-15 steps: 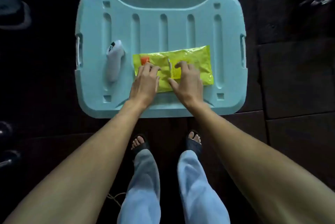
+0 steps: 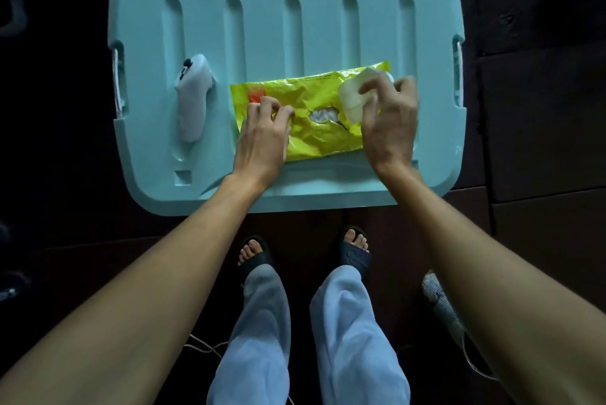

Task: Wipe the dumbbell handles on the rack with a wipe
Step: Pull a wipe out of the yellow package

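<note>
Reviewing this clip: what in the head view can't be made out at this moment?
- Dumbbells and rack: lost in the dark surroundings.
- Wipe pack print: too small to read.
- Whether right hand pinches a wipe or the peeled flap: unclear.
- Left hand fingertips: curled under, contact hidden.

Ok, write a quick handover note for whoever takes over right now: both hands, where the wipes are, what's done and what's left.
Left hand: holds down the left end of the yellow wipe pack, fingers curled on its film.
Right hand: pinches the white resealable flap, peeled back to the right.
The pack lies on the light-blue bin lid; its opening is exposed, with white wipes showing inside. A white controller lies on the lid to the left of the pack.
Done: pack opened.
Left: pull out a wipe, then wipe the dumbbell handles; the rack can't be made out here.
</note>
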The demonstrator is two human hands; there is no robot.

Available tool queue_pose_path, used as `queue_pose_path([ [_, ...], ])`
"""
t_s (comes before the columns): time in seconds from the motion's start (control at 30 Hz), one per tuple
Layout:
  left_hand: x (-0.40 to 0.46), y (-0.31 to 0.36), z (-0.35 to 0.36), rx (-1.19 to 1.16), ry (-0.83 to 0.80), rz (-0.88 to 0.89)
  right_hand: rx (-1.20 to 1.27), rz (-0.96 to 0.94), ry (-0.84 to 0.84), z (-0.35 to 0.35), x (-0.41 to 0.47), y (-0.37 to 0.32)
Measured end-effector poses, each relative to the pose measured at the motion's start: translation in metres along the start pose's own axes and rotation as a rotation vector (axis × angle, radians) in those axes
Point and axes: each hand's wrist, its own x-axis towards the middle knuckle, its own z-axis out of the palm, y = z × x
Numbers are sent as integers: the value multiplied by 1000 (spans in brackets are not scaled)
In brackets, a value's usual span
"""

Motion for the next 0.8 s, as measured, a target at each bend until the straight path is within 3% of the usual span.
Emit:
queue_pose_path([
  [0.1,1,1,-2,15,-17,-4,-211,17,-86,-2,2,0],
  [0.27,2,1,-2,21,-44,-11,-505,-355,-135,9,6,0],
  [0.37,3,2,-2,27,-41,-22,-541,-543,-150,13,12,4],
  [0.47,2,2,-1,21,-35,-30,-521,-683,-317,16,14,0],
  [0.6,2,2,-1,31,-45,-30,-487,-592,-455,14,19,-3],
  [0.8,2,2,-1,27,-41,-27,-448,-553,-381,16,16,0],
])
